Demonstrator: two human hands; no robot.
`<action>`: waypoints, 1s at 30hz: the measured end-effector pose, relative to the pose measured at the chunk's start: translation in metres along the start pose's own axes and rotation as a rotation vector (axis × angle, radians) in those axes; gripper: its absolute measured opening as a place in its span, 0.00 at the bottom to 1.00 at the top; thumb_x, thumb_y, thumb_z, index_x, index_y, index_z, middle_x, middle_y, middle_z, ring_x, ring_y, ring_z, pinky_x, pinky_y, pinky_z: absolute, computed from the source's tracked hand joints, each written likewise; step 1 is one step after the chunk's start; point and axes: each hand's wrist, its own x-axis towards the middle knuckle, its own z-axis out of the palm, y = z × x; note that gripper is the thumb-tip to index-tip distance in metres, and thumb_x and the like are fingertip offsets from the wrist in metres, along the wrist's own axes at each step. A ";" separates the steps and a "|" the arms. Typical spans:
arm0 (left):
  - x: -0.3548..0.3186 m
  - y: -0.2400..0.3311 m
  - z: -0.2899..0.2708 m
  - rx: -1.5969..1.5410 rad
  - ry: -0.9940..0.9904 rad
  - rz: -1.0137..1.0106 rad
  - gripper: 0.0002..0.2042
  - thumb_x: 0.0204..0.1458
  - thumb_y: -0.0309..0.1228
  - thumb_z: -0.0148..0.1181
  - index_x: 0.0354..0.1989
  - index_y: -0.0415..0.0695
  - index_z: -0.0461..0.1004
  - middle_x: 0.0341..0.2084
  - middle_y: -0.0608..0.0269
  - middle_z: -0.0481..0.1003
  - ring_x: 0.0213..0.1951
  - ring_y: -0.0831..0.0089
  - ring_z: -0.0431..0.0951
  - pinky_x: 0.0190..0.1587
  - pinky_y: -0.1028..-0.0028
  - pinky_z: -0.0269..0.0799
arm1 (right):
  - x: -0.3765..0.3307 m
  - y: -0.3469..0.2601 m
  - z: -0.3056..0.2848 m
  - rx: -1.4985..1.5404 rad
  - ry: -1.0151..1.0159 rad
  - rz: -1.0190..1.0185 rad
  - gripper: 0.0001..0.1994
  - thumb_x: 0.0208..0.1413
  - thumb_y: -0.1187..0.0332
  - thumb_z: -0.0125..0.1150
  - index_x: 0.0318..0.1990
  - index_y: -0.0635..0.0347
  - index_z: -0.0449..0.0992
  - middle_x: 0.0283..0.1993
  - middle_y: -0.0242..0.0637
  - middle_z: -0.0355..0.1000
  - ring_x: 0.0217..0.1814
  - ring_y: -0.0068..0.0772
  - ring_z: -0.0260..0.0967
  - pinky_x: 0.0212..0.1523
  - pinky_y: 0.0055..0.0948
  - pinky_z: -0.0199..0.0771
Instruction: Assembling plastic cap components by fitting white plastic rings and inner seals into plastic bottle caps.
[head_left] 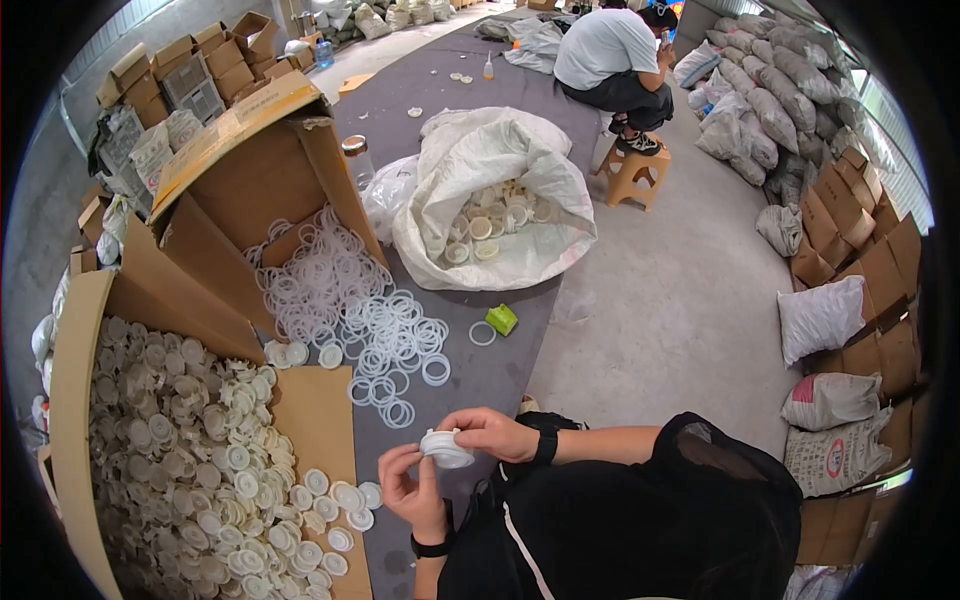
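Note:
Both hands hold one white plastic lid (449,455) over the table's near edge. My left hand (411,492) pinches its left side between thumb and fingers. My right hand (492,434) grips the upper right rim, fingers bent over it. Just beyond, clear sealing rings (390,345) lie spread on the dark grey table cover (465,375). More rings (325,275) spill from a tipped cardboard box (270,165). At the left, a second box (70,400) lies open with a large heap of white lids (190,440); several loose lids (345,497) rest on its cardboard flap (315,415).
A white woven sack (500,265) of lids stands open on the table. A bright green object (502,319) lies near a single ring. Farther off, a person (610,55) sits on the table edge, feet on an orange stool (633,175). Sacks (775,90) and cartons (850,220) line the right wall.

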 end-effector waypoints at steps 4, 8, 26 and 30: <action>-0.002 -0.011 0.002 0.086 -0.008 0.020 0.04 0.39 0.17 0.55 0.24 0.38 0.68 0.30 0.59 0.68 0.35 0.71 0.67 0.39 0.77 0.62 | 0.007 0.010 -0.005 0.168 0.236 0.125 0.12 0.52 0.64 0.47 0.41 0.60 0.67 0.39 0.29 0.66 0.40 0.20 0.63 0.41 0.21 0.62; -0.008 -0.025 0.002 0.189 -0.054 0.009 0.04 0.40 0.18 0.54 0.25 0.38 0.67 0.29 0.61 0.67 0.30 0.76 0.66 0.34 0.81 0.62 | 0.015 0.028 -0.056 0.451 0.619 0.359 0.12 0.54 0.60 0.43 0.41 0.55 0.66 0.43 0.31 0.66 0.44 0.27 0.63 0.44 0.29 0.61; -0.049 -0.150 -0.109 0.373 0.193 -0.635 0.21 0.45 0.23 0.50 0.50 0.36 0.56 0.19 0.68 0.65 0.22 0.81 0.65 0.26 0.83 0.62 | 0.045 0.042 -0.114 0.441 0.571 0.362 0.15 0.52 0.63 0.44 0.44 0.60 0.65 0.45 0.40 0.66 0.46 0.33 0.64 0.45 0.32 0.64; -0.047 -0.126 -0.148 0.584 0.402 -0.547 0.25 0.44 0.23 0.48 0.53 0.36 0.52 0.20 0.65 0.66 0.22 0.77 0.66 0.28 0.79 0.64 | 0.041 0.076 -0.089 0.383 0.498 0.563 0.15 0.52 0.62 0.44 0.44 0.60 0.65 0.45 0.39 0.66 0.45 0.32 0.65 0.44 0.31 0.65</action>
